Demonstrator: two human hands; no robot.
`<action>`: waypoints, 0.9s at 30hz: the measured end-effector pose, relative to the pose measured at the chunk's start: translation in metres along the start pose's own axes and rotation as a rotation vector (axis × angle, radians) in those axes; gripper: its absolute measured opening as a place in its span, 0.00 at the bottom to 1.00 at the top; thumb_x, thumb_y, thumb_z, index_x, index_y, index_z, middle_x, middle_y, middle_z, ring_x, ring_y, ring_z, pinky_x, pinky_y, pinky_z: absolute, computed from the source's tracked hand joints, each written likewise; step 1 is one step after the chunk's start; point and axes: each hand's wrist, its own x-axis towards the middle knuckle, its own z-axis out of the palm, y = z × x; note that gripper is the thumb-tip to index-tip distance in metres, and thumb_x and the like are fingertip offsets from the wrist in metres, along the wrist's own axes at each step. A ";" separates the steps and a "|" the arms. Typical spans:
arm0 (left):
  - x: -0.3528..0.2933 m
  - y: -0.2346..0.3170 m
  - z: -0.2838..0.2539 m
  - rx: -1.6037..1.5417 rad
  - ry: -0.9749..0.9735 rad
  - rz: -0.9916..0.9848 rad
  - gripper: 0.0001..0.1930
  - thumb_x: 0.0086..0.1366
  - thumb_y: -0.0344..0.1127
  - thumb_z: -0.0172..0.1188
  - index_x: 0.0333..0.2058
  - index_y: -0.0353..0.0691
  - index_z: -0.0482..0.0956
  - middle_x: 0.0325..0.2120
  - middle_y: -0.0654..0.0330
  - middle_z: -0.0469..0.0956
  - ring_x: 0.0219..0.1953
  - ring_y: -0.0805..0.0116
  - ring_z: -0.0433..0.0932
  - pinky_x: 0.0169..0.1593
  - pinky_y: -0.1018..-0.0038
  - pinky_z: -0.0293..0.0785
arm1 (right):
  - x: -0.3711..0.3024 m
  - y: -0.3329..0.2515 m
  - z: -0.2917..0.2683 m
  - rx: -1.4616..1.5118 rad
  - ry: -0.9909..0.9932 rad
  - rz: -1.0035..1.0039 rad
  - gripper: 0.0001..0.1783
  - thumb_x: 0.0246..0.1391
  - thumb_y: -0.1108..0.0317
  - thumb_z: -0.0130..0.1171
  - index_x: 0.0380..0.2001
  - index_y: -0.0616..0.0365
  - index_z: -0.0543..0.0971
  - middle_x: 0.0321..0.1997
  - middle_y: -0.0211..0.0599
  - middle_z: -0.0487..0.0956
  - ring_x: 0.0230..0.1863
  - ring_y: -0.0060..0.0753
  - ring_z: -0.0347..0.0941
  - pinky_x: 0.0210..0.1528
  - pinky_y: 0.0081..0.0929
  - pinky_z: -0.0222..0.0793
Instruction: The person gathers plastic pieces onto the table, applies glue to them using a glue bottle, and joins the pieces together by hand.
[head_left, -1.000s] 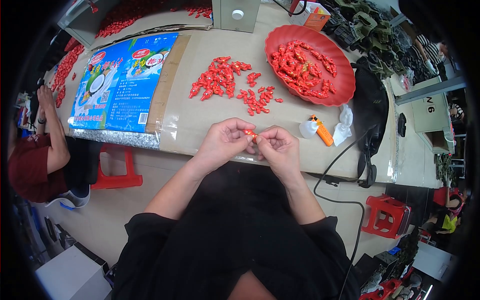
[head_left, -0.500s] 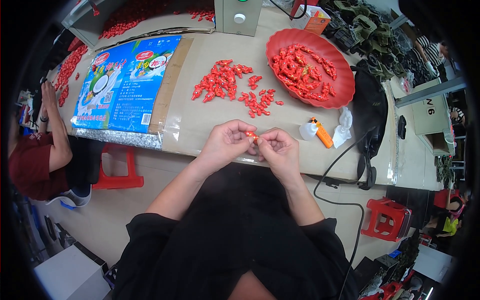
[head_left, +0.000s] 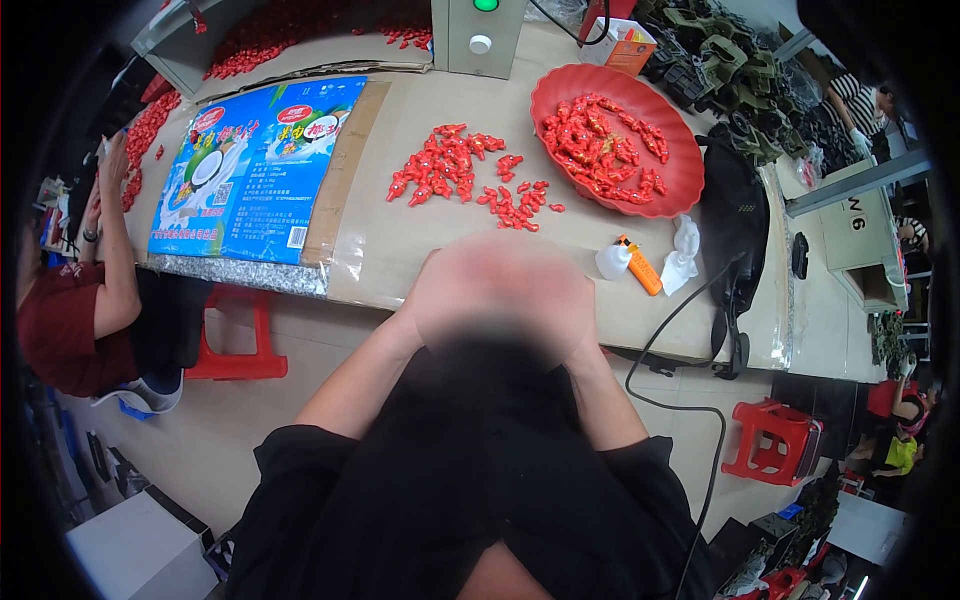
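Note:
My left hand (head_left: 450, 290) and my right hand (head_left: 560, 295) are close together at the table's front edge. A round blur covers their fingers, so I cannot see what they hold; a faint reddish tint shows between them. Just beyond lies a loose group of small glossy red pieces (head_left: 516, 206). A pile of larger red figure-like pieces (head_left: 440, 164) is behind it to the left. On the right, a red scalloped plastic bowl (head_left: 686, 180) holds more red pieces (head_left: 600, 145).
Right of my hands are a small white bottle (head_left: 613, 263), an orange lighter-like object (head_left: 644, 270) and crumpled white tissue (head_left: 681, 258). A black bag (head_left: 735, 230) and cable border the right. Blue printed cardboard (head_left: 255, 170) lies left, near a co-worker's arm (head_left: 118, 240).
Half a second ago my fingertips were visible, both hands pinching a small red piece; a blur now hides them. My forearms have barely moved. The co-worker's hands at left have shifted.

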 end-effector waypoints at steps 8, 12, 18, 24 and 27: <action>-0.001 0.000 0.001 0.007 -0.003 0.020 0.09 0.57 0.22 0.51 0.38 0.29 0.69 0.30 0.56 0.75 0.29 0.74 0.76 0.36 0.81 0.73 | 0.000 0.002 -0.002 -0.003 -0.024 -0.001 0.04 0.49 0.76 0.53 0.28 0.65 0.71 0.23 0.31 0.73 0.20 0.14 0.68 0.21 0.10 0.65; -0.002 -0.002 0.002 -0.027 -0.012 0.082 0.09 0.58 0.23 0.51 0.38 0.30 0.69 0.32 0.57 0.74 0.32 0.74 0.75 0.38 0.79 0.73 | -0.002 0.003 -0.002 0.064 -0.022 -0.070 0.05 0.50 0.76 0.53 0.31 0.66 0.71 0.26 0.32 0.74 0.25 0.14 0.69 0.25 0.11 0.67; -0.002 -0.003 0.000 -0.075 -0.029 0.177 0.10 0.57 0.22 0.52 0.40 0.31 0.68 0.36 0.56 0.73 0.39 0.71 0.73 0.45 0.76 0.71 | -0.005 0.003 -0.002 0.092 -0.023 -0.128 0.06 0.50 0.78 0.52 0.34 0.67 0.71 0.32 0.33 0.72 0.27 0.15 0.69 0.28 0.12 0.67; -0.003 -0.002 0.000 -0.051 -0.002 0.170 0.15 0.56 0.21 0.52 0.43 0.30 0.67 0.37 0.56 0.72 0.41 0.71 0.72 0.47 0.76 0.69 | -0.005 0.003 -0.003 0.069 -0.027 -0.148 0.06 0.49 0.80 0.52 0.33 0.68 0.70 0.35 0.33 0.68 0.26 0.16 0.68 0.28 0.13 0.67; -0.003 -0.003 0.000 -0.051 0.000 0.173 0.15 0.56 0.20 0.52 0.44 0.30 0.67 0.37 0.56 0.72 0.41 0.71 0.72 0.47 0.76 0.70 | -0.005 0.003 -0.002 0.070 -0.026 -0.145 0.06 0.49 0.80 0.51 0.33 0.68 0.70 0.34 0.33 0.68 0.26 0.16 0.68 0.28 0.13 0.67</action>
